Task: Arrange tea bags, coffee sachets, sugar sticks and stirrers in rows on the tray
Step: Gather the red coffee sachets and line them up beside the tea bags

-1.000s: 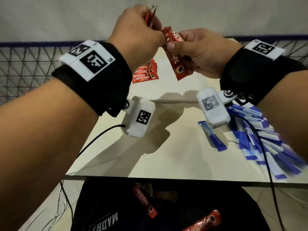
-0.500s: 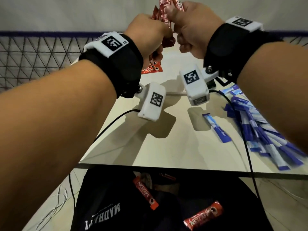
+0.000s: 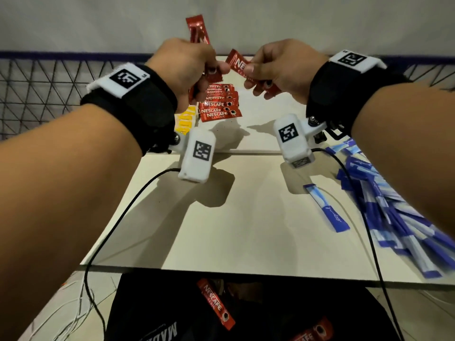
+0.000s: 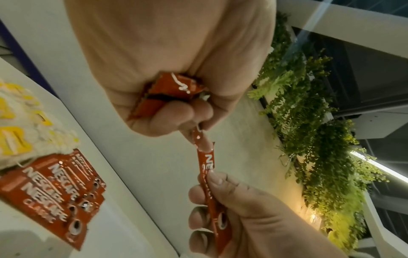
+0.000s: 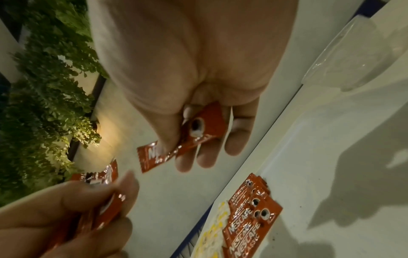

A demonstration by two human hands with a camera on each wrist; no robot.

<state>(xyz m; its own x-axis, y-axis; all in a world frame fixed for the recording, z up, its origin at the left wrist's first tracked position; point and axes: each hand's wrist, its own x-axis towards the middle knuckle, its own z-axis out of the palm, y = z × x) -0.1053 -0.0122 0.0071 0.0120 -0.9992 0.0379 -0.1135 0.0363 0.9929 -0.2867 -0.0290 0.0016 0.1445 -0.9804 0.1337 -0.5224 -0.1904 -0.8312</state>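
My left hand point(image 3: 199, 70) grips a bundle of red coffee sachets point(image 3: 197, 29) above the far part of the table; their ends show in my palm point(image 4: 174, 87). My right hand point(image 3: 261, 72) pinches a single red coffee sachet point(image 3: 240, 66) between thumb and fingers, its free end close to my left fingers point(image 4: 206, 162). Below both hands a row of overlapping coffee sachets point(image 3: 219, 105) lies on the white tray point(image 3: 261, 141), with yellow tea bags point(image 3: 186, 119) to its left. The right wrist view shows the held sachet point(image 5: 176, 150) and the row point(image 5: 249, 227).
A pile of blue sugar sticks point(image 3: 394, 205) lies on the table's right side, and one blue stick point(image 3: 327, 207) lies apart from it. Two loose coffee sachets point(image 3: 216, 303) rest on the dark lap below the near table edge. A wire fence stands at the left.
My hands were pressed together higher up. They have come down and apart, and my right hand now holds one sachet separate from the left hand's bundle.
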